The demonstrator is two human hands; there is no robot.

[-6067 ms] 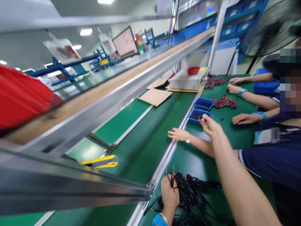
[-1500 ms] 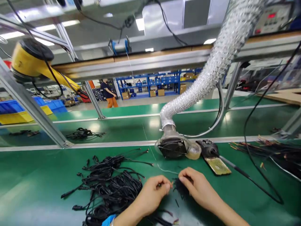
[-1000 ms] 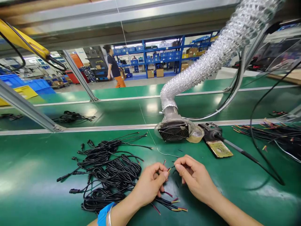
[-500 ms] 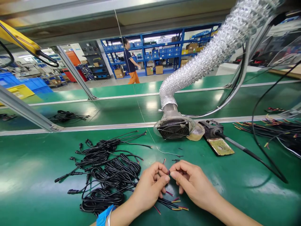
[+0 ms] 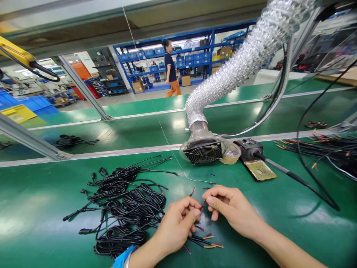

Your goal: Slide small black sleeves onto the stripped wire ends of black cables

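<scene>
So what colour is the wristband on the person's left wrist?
Blue; the wristband shows at the bottom edge of the head view.

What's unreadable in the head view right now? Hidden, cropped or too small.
Head view, the only one:
- Wire tips pinched between left hand and right hand: too small to tell whether they are joined or stripped.
- Left wristband: cut off by the bottom edge.
- Cable pile: too tangled to count.
- Soldering iron tip: hidden inside its stand.
- Foil duct: its top runs off the frame.
</scene>
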